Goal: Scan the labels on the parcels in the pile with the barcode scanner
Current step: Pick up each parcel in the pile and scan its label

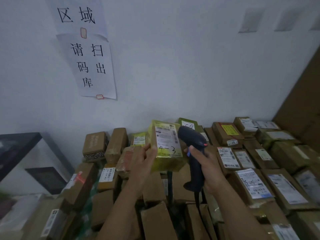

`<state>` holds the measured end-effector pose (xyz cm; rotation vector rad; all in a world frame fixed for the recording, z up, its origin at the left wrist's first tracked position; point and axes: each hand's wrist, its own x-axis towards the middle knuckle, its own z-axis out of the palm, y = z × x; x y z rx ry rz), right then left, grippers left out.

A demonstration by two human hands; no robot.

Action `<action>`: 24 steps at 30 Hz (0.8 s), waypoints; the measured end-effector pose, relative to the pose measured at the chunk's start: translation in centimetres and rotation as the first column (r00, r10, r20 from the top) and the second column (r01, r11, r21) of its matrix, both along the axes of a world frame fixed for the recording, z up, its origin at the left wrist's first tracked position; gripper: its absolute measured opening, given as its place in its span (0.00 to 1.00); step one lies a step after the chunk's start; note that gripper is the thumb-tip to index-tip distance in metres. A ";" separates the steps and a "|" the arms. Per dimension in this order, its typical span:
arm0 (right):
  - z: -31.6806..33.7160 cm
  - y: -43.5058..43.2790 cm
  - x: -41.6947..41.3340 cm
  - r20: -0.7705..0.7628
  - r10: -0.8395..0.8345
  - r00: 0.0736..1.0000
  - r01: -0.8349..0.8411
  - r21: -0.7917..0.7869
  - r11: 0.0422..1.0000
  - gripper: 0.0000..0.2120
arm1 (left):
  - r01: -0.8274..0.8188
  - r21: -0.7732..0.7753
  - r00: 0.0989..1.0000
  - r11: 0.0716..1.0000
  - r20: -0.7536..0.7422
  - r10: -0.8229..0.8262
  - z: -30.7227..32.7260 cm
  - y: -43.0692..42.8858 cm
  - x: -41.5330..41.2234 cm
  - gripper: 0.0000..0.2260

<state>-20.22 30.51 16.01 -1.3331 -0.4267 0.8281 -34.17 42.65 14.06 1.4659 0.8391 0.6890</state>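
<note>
In left fingers (150,148): parcel (167,144), beside scanner (193,142)

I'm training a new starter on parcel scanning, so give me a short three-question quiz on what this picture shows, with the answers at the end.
1. True or false: the scanner is lying on the pile.
2. Multiple choice: what is handwritten on the parcel that is lifted above the pile? A) 4-3 B) 8-8 C) 1-0
3. Fill in: around its white label, that parcel is ___ in colour.

Key
1. False: it is held up just to the right of the lifted parcel.
2. A
3. Yellow
</note>
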 end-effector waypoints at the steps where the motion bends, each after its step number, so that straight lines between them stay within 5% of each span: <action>1: 0.2 -0.1 -0.4 0.025 0.014 1.000 -0.014 -0.024 1.000 0.21 | 0.011 -0.005 1.000 1.000 -0.022 -0.011 -0.1 -0.1 -0.3 0.22; 8: 1.6 -1.4 -0.5 0.238 0.113 0.965 -0.085 -0.125 0.988 0.04 | 0.032 -0.035 0.995 0.999 -0.089 -0.035 -1.2 1.3 -2.9 0.31; 14: 2.4 -3.7 -0.4 0.502 0.333 0.798 -0.172 -0.339 0.925 0.04 | -0.055 0.051 0.985 0.997 -0.160 0.062 -0.9 3.8 -6.3 0.30; 24: 2.3 -4.9 -1.4 0.566 0.538 0.625 -0.202 -0.548 0.812 0.05 | 0.047 0.078 0.933 0.996 -0.358 -0.016 -1.5 5.8 -9.4 0.29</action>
